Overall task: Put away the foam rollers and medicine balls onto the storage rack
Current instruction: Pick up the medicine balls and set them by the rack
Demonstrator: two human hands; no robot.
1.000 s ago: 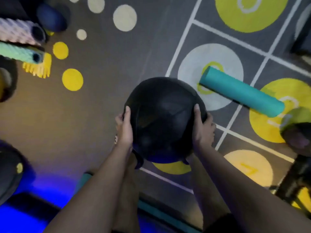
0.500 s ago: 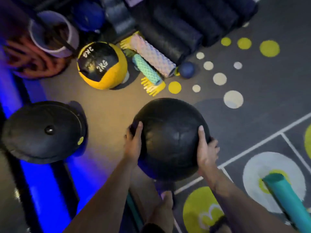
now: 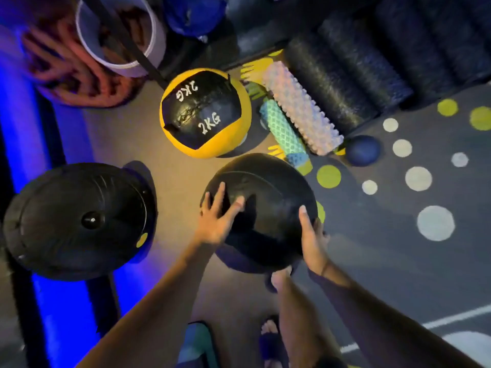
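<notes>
Two bare hands on one large round black medicine ball (image 3: pixel 268 205), held near the body above the grey rubber floor (image 3: pixel 398 274). Presses the left hand (image 3: pixel 216 221) onto the ball's upper left, fingers straight and fanned wide, curled round nothing. Cups the ball's right side with the right hand (image 3: pixel 313 240), thumb laid straight up the surface, fingers bent round the edge and mostly hidden behind it.

Just far of the black medicine ball, on the floor: yellow-and-black medicine ball marked 2KG (image 3: pixel 206 112). Right of that, side by side and touching: teal ridged foam roller (image 3: pixel 283 131) and pale knobbly foam roller (image 3: pixel 303 110). Near their right ends, small dark blue ball (image 3: pixel 362 150). Far right: row of long dark foam rollers (image 3: pixel 345 83) lying parallel. At left, in blue light: another big black ball (image 3: pixel 79 221) with a round plug on top. Far left: white bucket (image 3: pixel 119 35).
</notes>
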